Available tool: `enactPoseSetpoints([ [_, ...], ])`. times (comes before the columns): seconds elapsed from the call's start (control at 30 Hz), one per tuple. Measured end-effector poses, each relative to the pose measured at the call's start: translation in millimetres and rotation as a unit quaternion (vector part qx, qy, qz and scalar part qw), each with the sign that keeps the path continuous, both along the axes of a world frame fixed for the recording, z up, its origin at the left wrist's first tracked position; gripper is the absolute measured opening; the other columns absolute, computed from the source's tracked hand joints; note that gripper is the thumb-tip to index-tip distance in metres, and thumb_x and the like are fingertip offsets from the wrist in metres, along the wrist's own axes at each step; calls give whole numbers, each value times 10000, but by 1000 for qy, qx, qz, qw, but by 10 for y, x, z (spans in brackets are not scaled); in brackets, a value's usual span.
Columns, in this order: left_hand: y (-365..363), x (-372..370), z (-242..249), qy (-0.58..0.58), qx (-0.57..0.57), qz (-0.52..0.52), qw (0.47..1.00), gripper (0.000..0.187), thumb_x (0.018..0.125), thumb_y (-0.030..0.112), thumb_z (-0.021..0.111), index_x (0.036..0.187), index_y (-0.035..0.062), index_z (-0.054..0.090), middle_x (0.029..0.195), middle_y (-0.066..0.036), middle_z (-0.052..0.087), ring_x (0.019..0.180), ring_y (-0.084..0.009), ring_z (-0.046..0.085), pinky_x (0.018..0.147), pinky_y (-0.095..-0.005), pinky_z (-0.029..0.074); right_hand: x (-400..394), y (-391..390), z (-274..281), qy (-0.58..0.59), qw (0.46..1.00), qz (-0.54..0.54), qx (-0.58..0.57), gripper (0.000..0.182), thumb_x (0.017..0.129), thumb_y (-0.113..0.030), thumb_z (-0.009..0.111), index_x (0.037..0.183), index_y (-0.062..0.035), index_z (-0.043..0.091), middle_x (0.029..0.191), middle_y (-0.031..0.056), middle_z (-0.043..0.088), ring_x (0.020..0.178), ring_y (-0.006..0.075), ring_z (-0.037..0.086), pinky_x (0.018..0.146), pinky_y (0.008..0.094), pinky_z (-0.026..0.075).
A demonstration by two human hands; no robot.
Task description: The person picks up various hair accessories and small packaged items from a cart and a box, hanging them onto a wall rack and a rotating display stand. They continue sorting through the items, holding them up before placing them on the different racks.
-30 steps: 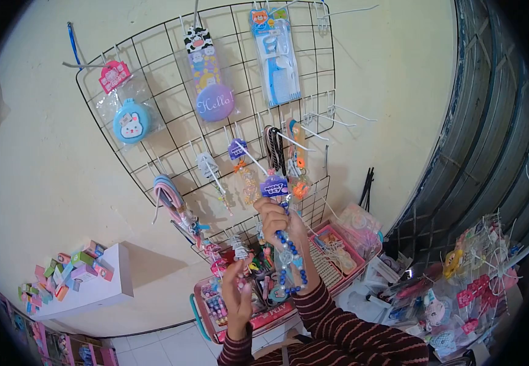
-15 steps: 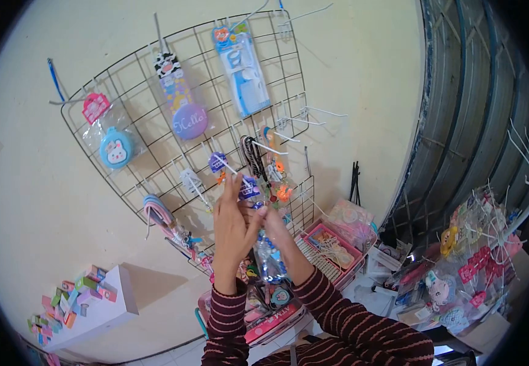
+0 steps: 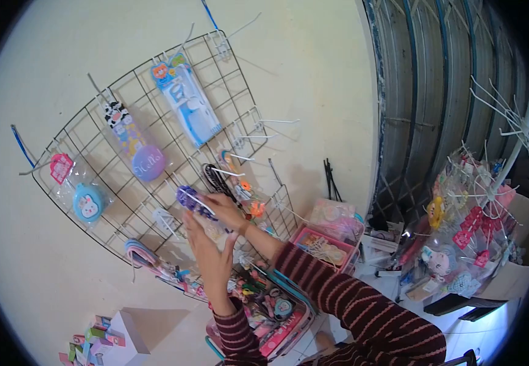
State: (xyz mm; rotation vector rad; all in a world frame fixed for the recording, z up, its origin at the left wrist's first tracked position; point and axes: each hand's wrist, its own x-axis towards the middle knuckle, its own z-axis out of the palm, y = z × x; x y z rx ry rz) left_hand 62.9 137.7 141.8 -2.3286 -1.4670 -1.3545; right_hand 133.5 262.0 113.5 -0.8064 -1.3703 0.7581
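Several purple cards (image 3: 192,198) hang from a white hook on the black wire grid (image 3: 118,207). My right hand (image 3: 225,210) is at the front of that hook, beside the cards; its fingertips are partly hidden, and I cannot make out what they hold. Below and to the left of it, my left hand (image 3: 209,253) is raised with its fingers stretched out and thumb apart, holding nothing. Black cords (image 3: 218,181) hang just above my right hand. Clear packaging shows between the two hands.
Packaged items, including a blue rabbit case (image 3: 87,203) and a purple round one (image 3: 148,163), hang on the grid. Bare hooks stick out at right. Below are a pink basket (image 3: 304,238) and a filled bin (image 3: 282,335). A rack of bagged goods (image 3: 465,238) stands right.
The view has shifted, and the grid sits further left and lower. My hands have moved apart, and the clear packet with blue pieces that hung below them has gone up to the hook.
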Motion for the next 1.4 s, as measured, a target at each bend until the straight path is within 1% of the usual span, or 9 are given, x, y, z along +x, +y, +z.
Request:
enactPoseSetpoints([
  [0.1, -518, 189, -135, -158, -28, -109, 981, 818, 736, 481, 457, 1264, -16, 78, 1315, -189, 115, 1223, -287, 125, 979, -376, 120, -14, -14, 132, -85, 990, -90, -66, 303, 770, -332, 491, 800, -48, 592, 564, 112, 521, 554, 215, 530, 525, 309, 397],
  [0.2, -999, 438, -539, -321, -117, -254, 905, 720, 784, 389, 437, 1266, -13, 83, 1316, -176, 126, 1225, -270, 119, 982, -348, 122, 192, -165, -209, -94, 990, -98, -21, 394, 771, -331, 514, 970, 8, 492, 801, 108, 572, 736, 169, 553, 624, 293, 434],
  [0.3, -1414, 652, -864, -290, -194, -314, 883, 617, 814, 256, 430, 1254, -39, 112, 1314, -182, 124, 1223, -260, 129, 980, -336, 114, 839, -1119, -719, 49, 995, 75, -33, 305, 793, -190, 512, 1027, -5, 447, 920, 71, 529, 865, 120, 500, 740, 257, 397],
  [0.4, -1837, 817, -1458, -309, -263, -347, 845, 608, 815, 260, 436, 1238, -61, 140, 1308, -190, 135, 1219, -256, 137, 979, -336, 117, 1643, -2297, -1505, -160, 974, 31, -154, 237, 801, -163, 493, 983, -11, 499, 922, 51, 538, 859, 123, 501, 755, 257, 394],
  [0.47, -2109, 1010, -1663, -323, -320, -381, 805, 613, 814, 283, 436, 1229, -72, 158, 1304, -195, 144, 1217, -255, 142, 979, -336, 120, 1992, -3269, -1765, 18, 965, 62, -254, 239, 784, -197, 529, 954, -28, 531, 893, 53, 554, 832, 117, 509, 737, 255, 404],
  [0.77, -3319, 2184, -1751, -136, -411, -542, 720, 377, 817, 238, 435, 1074, -38, 426, 1024, -184, 514, 952, -231, 501, 861, -330, 336, 3088, -6265, -1708, -38, 912, -211, -349, 227, 795, -206, 516, 931, -25, 531, 858, 48, 567, 789, 120, 534, 704, 244, 419],
  [0.83, -3553, 2576, -1743, -73, -420, -590, 686, 235, 763, 162, 516, 955, 27, 524, 771, -67, 618, 788, -175, 574, 734, -294, 399, 3224, -6653, -1537, 66, 881, -338, -325, 206, 801, -183, 503, 915, -14, 529, 862, 56, 565, 800, 112, 530, 710, 241, 419],
  [1.1, -4656, 3865, -1317, 16, -296, -755, 585, 106, 734, 76, 533, 825, 40, 574, 734, -60, 607, 667, -207, 556, 620, -294, 404, 3427, -7881, -1569, 262, 748, -590, -157, 150, 802, -111, 488, 860, 22, 529, 790, 63, 558, 743, 124, 529, 691, 240, 429],
  [1.4, -5003, 5130, -1568, -16, -321, -743, 588, 114, 739, 91, 534, 825, 26, 572, 739, -75, 593, 683, -182, 542, 627, -282, 408, 4180, -8561, -1609, 291, 606, -727, -138, 125, 787, -95, 498, 812, 22, 535, 753, 67, 557, 710, 133, 535, 659, 243, 434],
])
